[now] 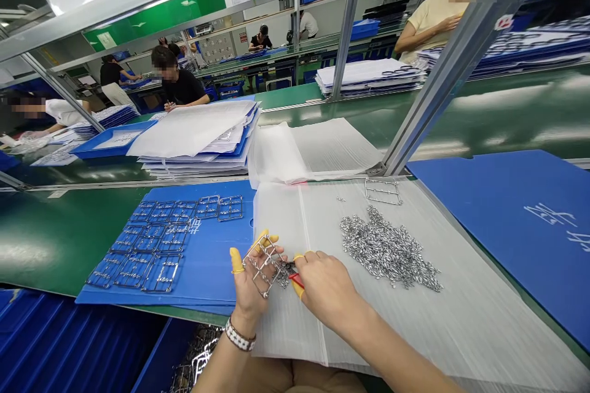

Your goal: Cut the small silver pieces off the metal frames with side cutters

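My left hand, with yellow finger cots on its fingertips, holds a small silver metal frame tilted up above the white foam sheet. Close by on the right, my right hand is closed around red-handled pliers. Their dark jaws reach to the frame's right side; whether they grip a part of it I cannot tell. A few small silver pieces show beneath the jaws. Farther right on the foam lies a heap of small twisted metal pieces.
Several metal frames lie in rows on a blue sheet at left. Another frame lies behind the heap. A slanted metal post rises at right. Behind stands a stack of sheets. Co-workers sit beyond.
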`<action>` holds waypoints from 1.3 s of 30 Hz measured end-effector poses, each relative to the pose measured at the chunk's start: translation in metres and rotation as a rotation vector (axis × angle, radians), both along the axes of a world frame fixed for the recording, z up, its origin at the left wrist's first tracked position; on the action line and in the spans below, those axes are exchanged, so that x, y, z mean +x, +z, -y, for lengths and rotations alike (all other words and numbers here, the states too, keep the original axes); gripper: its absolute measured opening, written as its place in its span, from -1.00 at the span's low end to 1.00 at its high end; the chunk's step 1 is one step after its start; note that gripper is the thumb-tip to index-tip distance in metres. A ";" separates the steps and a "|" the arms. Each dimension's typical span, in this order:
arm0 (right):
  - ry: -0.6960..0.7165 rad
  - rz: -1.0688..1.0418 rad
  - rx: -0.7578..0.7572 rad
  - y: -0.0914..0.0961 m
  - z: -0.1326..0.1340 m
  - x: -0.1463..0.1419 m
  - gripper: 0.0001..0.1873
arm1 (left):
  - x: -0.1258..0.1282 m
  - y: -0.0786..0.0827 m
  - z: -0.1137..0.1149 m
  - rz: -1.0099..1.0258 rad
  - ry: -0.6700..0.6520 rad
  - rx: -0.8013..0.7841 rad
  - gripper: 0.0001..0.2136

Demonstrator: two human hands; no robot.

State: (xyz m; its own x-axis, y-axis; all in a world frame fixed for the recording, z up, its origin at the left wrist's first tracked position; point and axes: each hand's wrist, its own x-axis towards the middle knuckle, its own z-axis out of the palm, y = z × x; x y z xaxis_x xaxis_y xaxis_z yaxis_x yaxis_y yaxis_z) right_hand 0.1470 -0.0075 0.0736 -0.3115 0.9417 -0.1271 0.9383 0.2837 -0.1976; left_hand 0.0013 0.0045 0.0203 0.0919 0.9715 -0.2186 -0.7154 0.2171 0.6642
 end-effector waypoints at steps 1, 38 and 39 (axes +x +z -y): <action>0.002 -0.008 -0.001 0.001 0.001 -0.001 -0.82 | 0.000 0.001 -0.001 0.007 0.007 0.006 -0.34; -0.289 -1.375 -0.235 -0.013 -0.028 -0.012 -0.77 | -0.001 0.007 0.008 -0.994 0.125 0.747 -0.29; -0.249 -1.362 -0.237 -0.013 -0.028 -0.014 -0.79 | 0.000 0.006 0.009 -1.032 0.119 0.762 -0.29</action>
State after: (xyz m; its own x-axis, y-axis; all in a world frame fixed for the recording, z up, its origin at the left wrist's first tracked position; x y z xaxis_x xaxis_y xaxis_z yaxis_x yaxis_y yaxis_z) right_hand 0.1330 0.0204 0.0601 -0.1474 0.9887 -0.0263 -0.0054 -0.0274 -0.9996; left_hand 0.0015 -0.0043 0.0262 0.1181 0.8725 0.4741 0.2120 -0.4886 0.8463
